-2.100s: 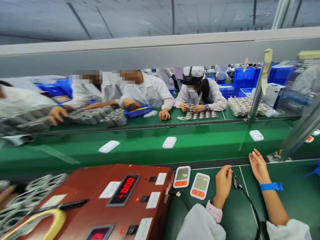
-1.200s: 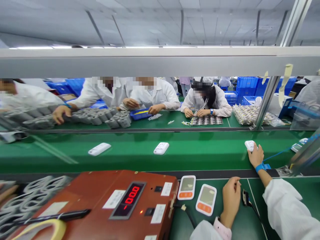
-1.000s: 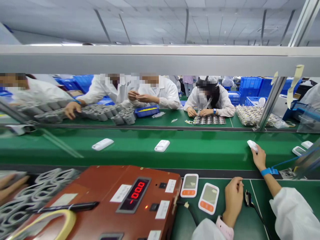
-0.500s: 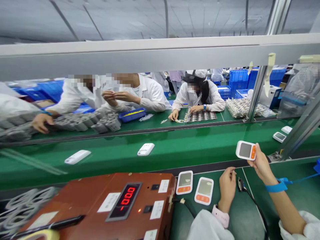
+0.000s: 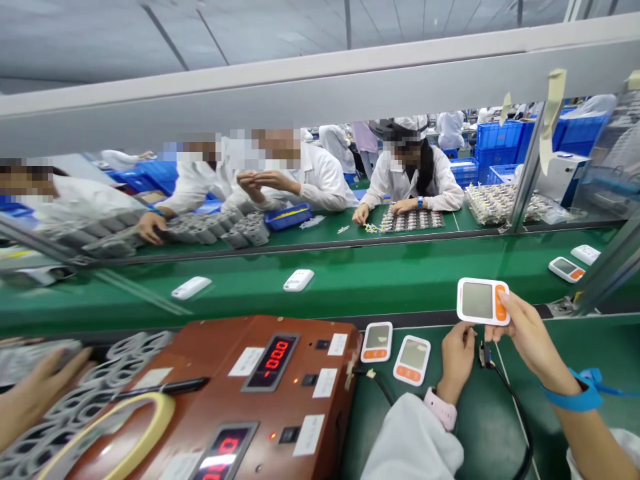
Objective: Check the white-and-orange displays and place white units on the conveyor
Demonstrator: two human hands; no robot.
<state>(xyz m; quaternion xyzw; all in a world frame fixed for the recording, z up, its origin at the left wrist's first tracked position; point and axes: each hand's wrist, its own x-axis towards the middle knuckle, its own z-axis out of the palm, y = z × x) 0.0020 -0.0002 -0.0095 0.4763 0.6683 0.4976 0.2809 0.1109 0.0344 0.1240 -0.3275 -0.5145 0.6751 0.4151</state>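
Observation:
My right hand (image 5: 525, 337) is closed on a white monitor unit (image 5: 483, 301) with a grey screen and an orange button, held above the green mat with its screen facing me. A blue strap (image 5: 575, 393) circles that wrist. My left hand (image 5: 457, 360) rests on the mat with curled fingers, just below the held unit and beside a black cable plug (image 5: 484, 353); nothing shows in it. Two more monitor units (image 5: 377, 341) (image 5: 411, 360) lie face up left of it.
A red tester box (image 5: 215, 393) with red digit displays fills the lower left, a yellow tape ring (image 5: 125, 440) on it. The green conveyor belt (image 5: 380, 280) carries white units (image 5: 298, 280) (image 5: 566, 269). Another person's hand (image 5: 35, 393) touches grey coils. People work across the belt.
My right hand reached out to the conveyor belt, took a white unit, and brought it back over the mat with the screen turned up. My left hand stayed by the plug.

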